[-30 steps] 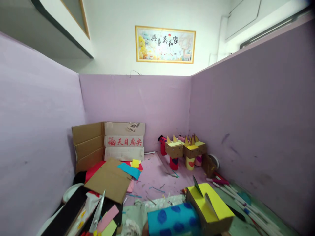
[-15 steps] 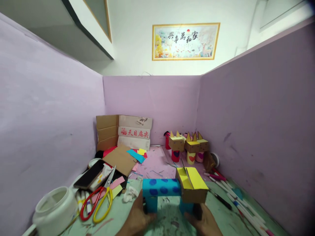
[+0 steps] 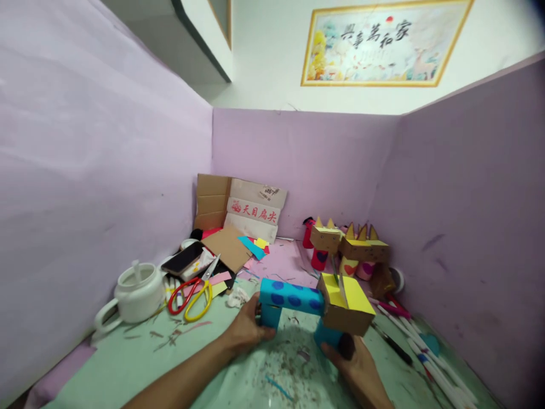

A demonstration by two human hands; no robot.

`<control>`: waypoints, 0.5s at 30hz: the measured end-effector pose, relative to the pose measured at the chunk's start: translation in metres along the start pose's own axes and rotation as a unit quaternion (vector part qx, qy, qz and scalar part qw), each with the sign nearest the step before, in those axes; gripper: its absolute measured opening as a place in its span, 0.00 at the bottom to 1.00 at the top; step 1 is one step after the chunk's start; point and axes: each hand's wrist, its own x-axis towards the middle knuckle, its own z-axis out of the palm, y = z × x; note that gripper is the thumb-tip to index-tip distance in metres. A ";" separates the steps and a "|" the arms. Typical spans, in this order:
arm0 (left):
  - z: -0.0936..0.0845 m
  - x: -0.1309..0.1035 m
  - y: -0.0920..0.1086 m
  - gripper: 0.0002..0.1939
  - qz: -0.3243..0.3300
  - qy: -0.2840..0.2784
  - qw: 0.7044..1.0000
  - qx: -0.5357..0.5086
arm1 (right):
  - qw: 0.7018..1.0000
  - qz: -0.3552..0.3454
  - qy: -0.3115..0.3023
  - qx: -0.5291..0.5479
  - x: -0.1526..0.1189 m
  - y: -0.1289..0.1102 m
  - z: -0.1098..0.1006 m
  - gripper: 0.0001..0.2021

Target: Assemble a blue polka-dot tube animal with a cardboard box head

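A paper animal stands on the green mat (image 3: 140, 358): a blue tube body with darker blue dots (image 3: 292, 297) and a brown cardboard box head with a yellow top (image 3: 347, 304). My left hand (image 3: 244, 331) grips the blue rear leg of the paper animal. My right hand (image 3: 355, 360) holds the front leg under the box head. Both forearms reach in from the bottom edge.
Red and yellow scissors (image 3: 191, 295), a phone (image 3: 183, 258) and a white lidded pot (image 3: 134, 292) lie at the left. Cardboard sheets (image 3: 238, 207) lean on the back wall. Finished paper animals (image 3: 349, 250) stand at the back right, with pens (image 3: 409, 335) along the right purple wall.
The view has tilted down and shifted, bringing my hands and forearms into sight. The paper animal sits farther from me on the mat, both hands holding its legs.
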 end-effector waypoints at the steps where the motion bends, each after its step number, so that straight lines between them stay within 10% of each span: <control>1: -0.001 0.000 0.001 0.34 -0.001 -0.006 1.000 -0.006 | 1.000 -0.002 -0.006 -0.005 0.000 0.000 0.000 0.22; 15: -0.010 0.004 0.004 0.42 -0.008 -0.076 0.997 -0.028 | 0.992 0.016 -0.103 0.074 0.004 0.016 -0.004 0.22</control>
